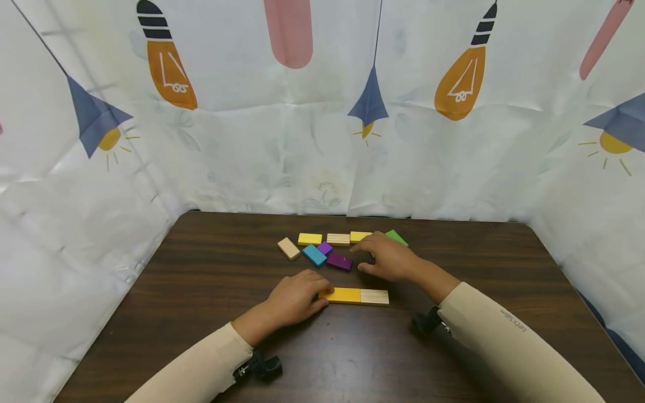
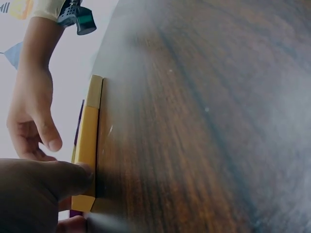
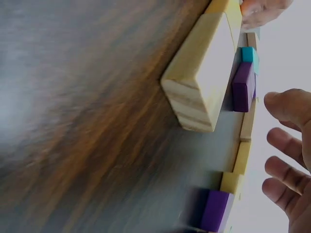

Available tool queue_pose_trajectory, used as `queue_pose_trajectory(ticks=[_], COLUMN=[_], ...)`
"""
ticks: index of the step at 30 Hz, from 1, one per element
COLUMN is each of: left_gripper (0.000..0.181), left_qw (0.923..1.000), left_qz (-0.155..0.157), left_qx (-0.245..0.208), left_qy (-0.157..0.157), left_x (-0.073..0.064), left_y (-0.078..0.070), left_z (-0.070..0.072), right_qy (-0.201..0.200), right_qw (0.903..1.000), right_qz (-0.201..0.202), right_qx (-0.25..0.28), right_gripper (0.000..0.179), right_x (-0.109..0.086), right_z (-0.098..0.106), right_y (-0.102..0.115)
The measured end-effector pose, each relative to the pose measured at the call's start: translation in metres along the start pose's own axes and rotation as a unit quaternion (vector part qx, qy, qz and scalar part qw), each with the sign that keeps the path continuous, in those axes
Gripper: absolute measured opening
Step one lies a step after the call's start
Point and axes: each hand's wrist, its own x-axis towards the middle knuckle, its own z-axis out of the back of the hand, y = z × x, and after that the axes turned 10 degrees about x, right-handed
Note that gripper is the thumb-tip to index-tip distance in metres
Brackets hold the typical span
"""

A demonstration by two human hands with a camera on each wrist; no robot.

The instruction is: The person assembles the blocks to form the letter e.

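My left hand [image 1: 298,296] pinches the left end of an orange-yellow wooden block [image 1: 345,295]. In the left wrist view the thumb lies along the near side of that block [image 2: 86,141]. A plain wood block [image 1: 374,297] touches its right end, forming a short straight row. My right hand [image 1: 390,257] is above the back blocks, fingers apart and loosely bent, holding nothing. Nearest to it are a dark purple block [image 1: 340,261], a yellow block [image 1: 360,237] and a green block [image 1: 396,238]. The right wrist view shows the hand's fingers [image 3: 286,174] apart from the blocks.
Farther left in the back group lie another yellow block [image 1: 309,239], a striped wood block [image 1: 338,239], a beige block [image 1: 289,248], a blue block [image 1: 314,255] and a violet block [image 1: 325,248]. The dark wood table [image 1: 211,280] ends at a printed curtain [image 1: 237,162].
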Motion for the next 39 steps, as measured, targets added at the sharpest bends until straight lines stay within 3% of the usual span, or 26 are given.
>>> queue_pose_trajectory(ticks=[10, 18, 29, 39], left_gripper=[0.019, 0.018, 0.019, 0.019], left_qw=[1.0, 1.0, 1.0, 1.0], left_qz=[0.004, 0.0, 0.003, 0.0], left_qx=[-0.002, 0.0, 0.003, 0.004], left_qy=[0.008, 0.004, 0.006, -0.003], left_x=[0.0, 0.0, 0.0, -0.001], left_y=[0.0, 0.0, -0.001, -0.001], left_z=[0.001, 0.002, 0.001, 0.0], right_qy=[0.045, 0.076, 0.057, 0.032], right_qw=[0.9987, 0.9968, 0.9977, 0.996], right_qz=[0.022, 0.018, 0.01, 0.054], right_qx=[0.009, -0.017, -0.034, -0.065], right_gripper=[0.039, 0.039, 0.034, 0.031], right_x=[0.019, 0.023, 0.013, -0.011], right_z=[-0.005, -0.011, -0.009, 0.0], right_y=[0.002, 0.002, -0.01, -0.023])
